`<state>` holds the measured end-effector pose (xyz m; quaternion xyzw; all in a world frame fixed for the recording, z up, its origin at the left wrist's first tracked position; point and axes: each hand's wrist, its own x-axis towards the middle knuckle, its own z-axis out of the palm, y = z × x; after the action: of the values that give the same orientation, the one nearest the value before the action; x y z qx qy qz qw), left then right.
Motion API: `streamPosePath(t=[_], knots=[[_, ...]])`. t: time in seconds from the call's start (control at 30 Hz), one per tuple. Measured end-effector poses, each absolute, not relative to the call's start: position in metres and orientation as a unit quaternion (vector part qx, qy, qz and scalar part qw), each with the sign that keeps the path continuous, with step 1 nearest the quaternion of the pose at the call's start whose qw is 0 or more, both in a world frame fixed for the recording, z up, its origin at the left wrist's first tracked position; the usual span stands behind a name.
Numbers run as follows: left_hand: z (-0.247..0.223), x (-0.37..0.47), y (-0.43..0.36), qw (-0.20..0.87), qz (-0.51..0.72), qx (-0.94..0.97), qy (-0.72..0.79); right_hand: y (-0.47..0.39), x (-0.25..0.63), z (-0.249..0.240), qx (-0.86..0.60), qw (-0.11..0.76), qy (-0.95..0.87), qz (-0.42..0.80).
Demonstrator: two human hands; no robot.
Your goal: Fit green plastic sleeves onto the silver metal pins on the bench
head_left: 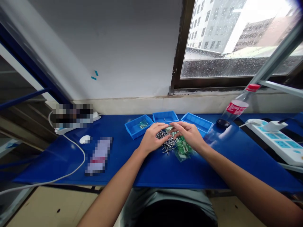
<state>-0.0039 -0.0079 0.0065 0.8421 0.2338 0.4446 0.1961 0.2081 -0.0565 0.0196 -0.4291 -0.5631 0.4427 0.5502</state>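
The left hand (151, 137) curves, grip apart; whether the right hand (191, 135) clamps anything, I cannot tell. Metal fasteners (168, 146) lie heaped between them on the table (165, 176), beside green packets (184, 148); handling few at a time should avoid scattering.

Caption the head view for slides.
Left hand and right hand at metal pieces and green packets, three blue trays behind.

The left hand (155, 137) arches beside a pile of silver metal pins (168, 146) on the blue table (127, 167) — thumb and fingers apart. The right hand (189, 134) reaches over green-tinted plastic packets (183, 149). Behind stand three blue plastic trays (134, 135); rightward, a red-capped bottle (236, 108) — near a white power strip (274, 138).
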Motion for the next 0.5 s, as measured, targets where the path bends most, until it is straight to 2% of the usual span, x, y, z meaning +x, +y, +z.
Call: streamPosePath(t=[0.1,0.27,0.4,0.5], knots=[[0.0071,-0.0038,-0.0062,0.22,0.462,0.822,0.251,-0.0575,0.2096,0.021,-0.429,0.54,-0.581,0.432],[0.0072,-0.0008,-0.0073,0.298,0.465,0.783,0.287,-0.056,0.2108,0.0164,-0.474,0.522,-0.639,0.308],[0.0054,0.0032,-0.0109,0.385,0.466,0.746,0.282,-0.0558,0.2082,0.0152,-0.464,0.516,-0.613,0.378],[0.0066,0.0034,-0.0119,0.342,0.476,0.761,0.277,-0.0579,0.2066,0.0191,-0.468,0.527,-0.589,0.394]])
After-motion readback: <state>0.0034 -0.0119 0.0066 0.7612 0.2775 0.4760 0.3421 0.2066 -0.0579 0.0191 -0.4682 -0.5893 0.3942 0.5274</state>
